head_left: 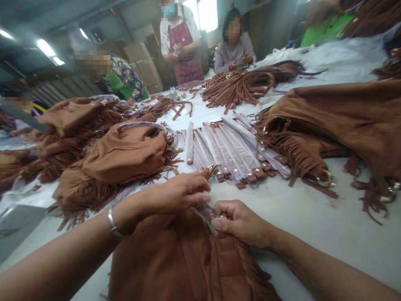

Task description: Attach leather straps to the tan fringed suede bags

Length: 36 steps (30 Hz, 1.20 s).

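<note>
A brown suede handbag point(153, 259) with fringe down its right side lies in front of me at the bottom of the view. My left hand point(184, 193) is over the bag's top edge, its fingers curled round a brown strap whose gold clasp point(213, 167) sticks out beyond the knuckles. Most of that strap is hidden by the hand. Thumb and forefinger of my right hand point(238, 221) pinch a small gold metal ring point(216, 216) at the bag's top right. Clear plastic point(203, 208) shows between the hands.
Plastic-wrapped straps point(225, 150) lie in a row beyond my hands. Finished-looking fringed bags point(125, 152) are piled at left, and another brown bag point(338, 113) lies at right. Loose brown straps point(238, 85) are heaped farther back. Several people stand or sit around the table.
</note>
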Each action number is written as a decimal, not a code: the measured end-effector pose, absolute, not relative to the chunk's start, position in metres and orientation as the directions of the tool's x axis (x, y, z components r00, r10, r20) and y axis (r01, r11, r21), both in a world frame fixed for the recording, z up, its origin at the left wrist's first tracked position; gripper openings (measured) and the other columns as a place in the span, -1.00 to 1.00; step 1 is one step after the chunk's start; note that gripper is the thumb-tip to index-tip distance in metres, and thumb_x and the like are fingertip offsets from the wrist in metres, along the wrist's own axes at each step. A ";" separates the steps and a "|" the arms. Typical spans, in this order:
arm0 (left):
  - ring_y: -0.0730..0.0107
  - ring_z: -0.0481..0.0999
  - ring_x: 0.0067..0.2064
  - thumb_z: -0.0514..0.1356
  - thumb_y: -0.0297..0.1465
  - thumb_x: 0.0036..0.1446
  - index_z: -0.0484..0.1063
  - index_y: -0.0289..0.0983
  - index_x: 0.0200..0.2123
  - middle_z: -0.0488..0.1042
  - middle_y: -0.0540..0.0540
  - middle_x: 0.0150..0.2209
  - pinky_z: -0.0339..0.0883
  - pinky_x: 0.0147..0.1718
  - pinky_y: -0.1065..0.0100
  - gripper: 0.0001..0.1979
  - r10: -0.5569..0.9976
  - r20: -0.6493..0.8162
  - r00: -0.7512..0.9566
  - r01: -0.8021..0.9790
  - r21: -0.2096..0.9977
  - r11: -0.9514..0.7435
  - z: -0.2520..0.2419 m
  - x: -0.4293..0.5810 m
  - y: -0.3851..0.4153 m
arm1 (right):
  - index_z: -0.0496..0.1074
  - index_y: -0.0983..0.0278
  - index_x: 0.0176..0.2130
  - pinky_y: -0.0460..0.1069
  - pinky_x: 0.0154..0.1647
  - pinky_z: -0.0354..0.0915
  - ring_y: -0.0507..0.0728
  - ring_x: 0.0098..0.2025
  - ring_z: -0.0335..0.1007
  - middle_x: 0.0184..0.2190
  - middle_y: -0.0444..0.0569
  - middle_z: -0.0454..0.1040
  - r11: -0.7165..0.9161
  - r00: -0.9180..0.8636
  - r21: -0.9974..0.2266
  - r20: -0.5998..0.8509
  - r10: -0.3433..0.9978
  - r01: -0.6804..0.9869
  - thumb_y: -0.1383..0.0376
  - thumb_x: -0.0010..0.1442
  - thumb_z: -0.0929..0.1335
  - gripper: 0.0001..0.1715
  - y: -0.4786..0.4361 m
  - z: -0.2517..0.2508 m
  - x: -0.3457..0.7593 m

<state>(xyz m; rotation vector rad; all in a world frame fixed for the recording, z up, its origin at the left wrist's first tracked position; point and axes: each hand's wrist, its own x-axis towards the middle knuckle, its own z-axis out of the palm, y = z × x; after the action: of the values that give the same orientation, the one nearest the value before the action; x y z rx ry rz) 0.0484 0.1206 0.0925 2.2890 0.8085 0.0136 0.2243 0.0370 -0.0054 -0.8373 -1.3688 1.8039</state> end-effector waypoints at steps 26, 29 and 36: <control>0.63 0.10 -0.77 0.18 -0.29 0.10 0.22 -0.32 -0.56 0.20 0.11 -0.74 0.03 -0.77 0.57 -0.71 0.893 -0.315 0.320 0.010 0.944 0.330 0.083 0.108 0.110 | 0.37 0.34 -0.53 -0.14 -0.56 -0.03 -0.05 -0.58 0.12 -0.62 -0.18 0.28 0.317 -0.425 -0.860 0.133 0.895 0.400 0.37 -0.08 0.33 -0.94 0.021 0.002 0.231; 0.61 0.16 -0.75 0.24 -0.21 0.02 0.25 -0.32 -0.52 0.25 0.08 -0.73 0.00 -0.76 0.57 -0.68 0.894 -0.275 0.353 0.047 0.960 0.277 0.070 0.109 0.104 | 0.36 0.35 -0.53 -0.17 -0.59 0.00 -0.05 -0.60 0.13 -0.66 -0.20 0.24 0.062 -0.454 -0.982 -0.025 0.891 0.176 0.35 -0.16 0.38 -0.89 0.030 0.004 0.241; 0.60 0.13 -0.74 0.33 -0.24 -0.12 0.30 -0.30 -0.27 0.23 0.13 -0.72 0.00 -0.74 0.53 -0.61 0.791 -0.208 0.575 -0.022 0.963 0.269 0.065 0.097 0.086 | 0.37 0.33 -0.08 -0.04 -0.26 0.26 0.08 -0.23 0.37 -0.13 0.10 0.40 -0.096 -0.199 -0.826 0.020 0.980 -0.556 -0.05 0.12 0.28 -0.43 0.056 0.018 0.258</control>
<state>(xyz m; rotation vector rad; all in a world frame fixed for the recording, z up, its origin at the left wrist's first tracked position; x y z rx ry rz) 0.0970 0.0861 0.0654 1.1817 0.8015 0.6355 0.2583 0.0561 0.0177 -0.6795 -0.8642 1.6045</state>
